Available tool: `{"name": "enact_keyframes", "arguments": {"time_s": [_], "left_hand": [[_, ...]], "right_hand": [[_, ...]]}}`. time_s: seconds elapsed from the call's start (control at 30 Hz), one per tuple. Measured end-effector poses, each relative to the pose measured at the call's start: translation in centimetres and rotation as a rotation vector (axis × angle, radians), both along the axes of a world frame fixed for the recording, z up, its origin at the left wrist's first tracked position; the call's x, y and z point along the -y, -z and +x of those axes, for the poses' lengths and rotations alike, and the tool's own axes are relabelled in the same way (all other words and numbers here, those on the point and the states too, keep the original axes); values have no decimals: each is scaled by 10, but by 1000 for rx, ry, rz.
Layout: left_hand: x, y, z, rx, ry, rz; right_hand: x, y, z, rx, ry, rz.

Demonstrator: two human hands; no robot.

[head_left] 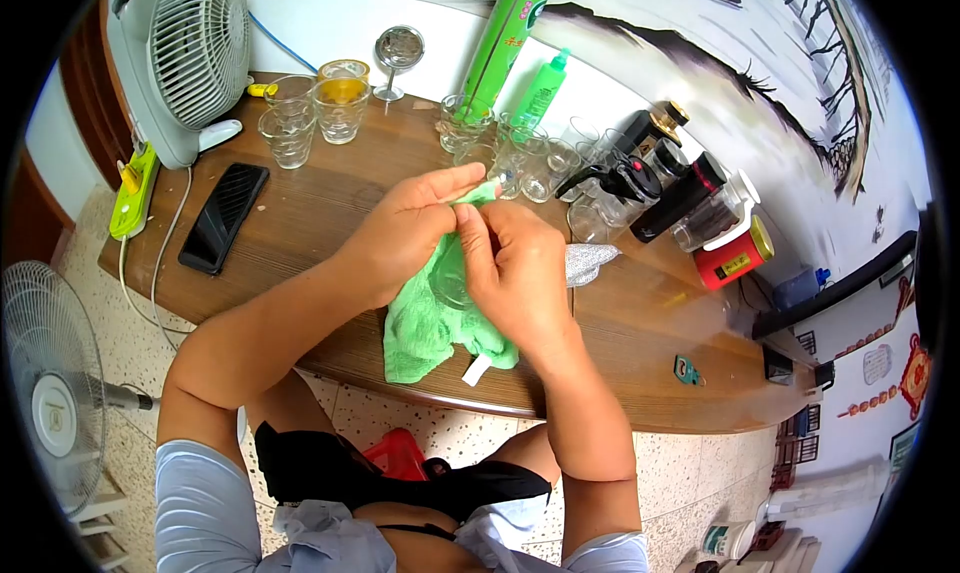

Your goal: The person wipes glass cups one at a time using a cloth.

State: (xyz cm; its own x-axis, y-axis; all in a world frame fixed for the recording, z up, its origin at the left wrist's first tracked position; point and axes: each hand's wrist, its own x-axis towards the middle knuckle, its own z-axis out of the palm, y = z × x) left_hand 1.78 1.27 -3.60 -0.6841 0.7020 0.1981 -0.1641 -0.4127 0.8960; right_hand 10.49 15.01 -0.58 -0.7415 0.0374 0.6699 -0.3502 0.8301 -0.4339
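Observation:
A light green cloth (pixel 420 338) with a white tag hangs from both my hands over the table's front edge. What looks like a clear drinking glass (pixel 452 281) is partly wrapped in it. My left hand (pixel 408 231) is closed on the cloth from the left, its thumb pressed close to the other hand. My right hand (pixel 515 268) is closed around the cloth and the glass from the right, fingers bent at the top. The fingers hide much of the glass. A grey cloth (pixel 590 263) lies just right of my right hand.
Several glasses (pixel 535 178) stand behind my hands, beside a coffee pot (pixel 620 188) and a red tin (pixel 735 258). Two green bottles (pixel 540 98) rise at the back. A phone (pixel 223 218), power strip (pixel 135 193) and fan (pixel 185 63) are on the left.

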Motion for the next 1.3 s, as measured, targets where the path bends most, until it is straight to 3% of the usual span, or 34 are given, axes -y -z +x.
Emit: {"name": "enact_keyframes", "arguments": {"time_s": [0.33, 0.47, 0.5, 0.6, 0.7, 0.8, 0.9, 1.03, 1.2, 1.3], "left_hand": [[-5, 1, 5, 115, 189, 52], [-5, 0, 15, -71, 134, -14], [-3, -4, 13, -34, 222, -5], [1, -1, 6, -205, 74, -286], [6, -10, 13, -416, -80, -360], [-5, 2, 11, -397, -107, -58], [6, -5, 5, -412, -70, -227], [3, 1, -1, -32, -31, -20], [0, 2, -1, -48, -56, -3], [2, -4, 8, -45, -12, -73]], "right_hand": [[-15, -14, 0, -53, 106, -193], [-29, -15, -2, -81, 200, -206], [-32, -15, -3, -102, 205, -207], [-32, -22, 0, -100, 229, -205], [-32, -18, -1, -106, 200, -193], [-26, -14, -1, -91, 167, -183], [-13, -9, -1, -65, 109, -154], [-1, 8, -6, -91, 10, -74], [4, 7, -5, -110, 33, 37], [-12, 0, -6, -144, 110, -82]]}}
